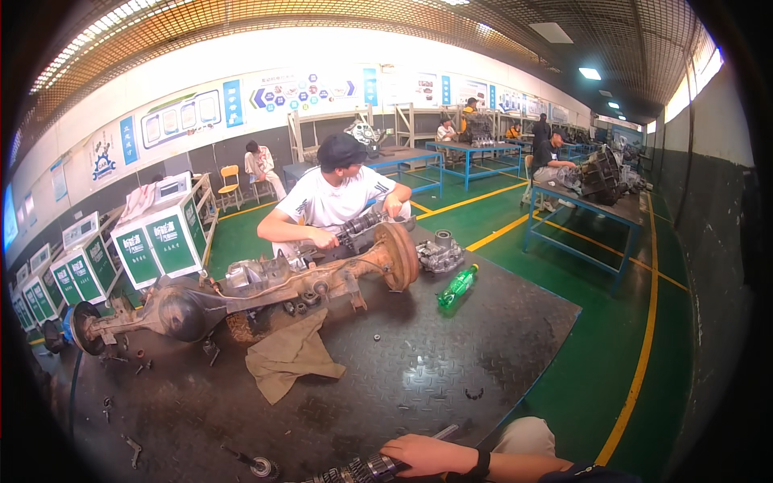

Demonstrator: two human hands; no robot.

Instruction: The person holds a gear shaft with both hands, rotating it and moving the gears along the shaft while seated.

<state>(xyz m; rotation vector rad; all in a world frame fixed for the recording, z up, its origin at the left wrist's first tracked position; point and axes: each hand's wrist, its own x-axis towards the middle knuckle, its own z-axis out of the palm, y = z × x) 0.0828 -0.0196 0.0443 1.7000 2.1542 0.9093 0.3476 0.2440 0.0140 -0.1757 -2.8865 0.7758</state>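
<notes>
My right hand (431,456) comes in from the lower right, a dark band at its wrist, with its fingers closed over the end of a geared shaft (354,471). The lower edge of the view cuts off part of that shaft. Just beyond the hand, a narrow metal bar (445,432) slants at the table edge. My left hand is out of view. To the left lies a shaft with a toothed gear (262,467) at its end.
A rusty axle housing (185,310) spans the dark metal table (378,394). A brown cloth (291,358), green bottle (458,286), metal casting (440,253) and curved clip (473,394) lie around it. Opposite, a person (334,193) in a cap handles another geared shaft (358,229).
</notes>
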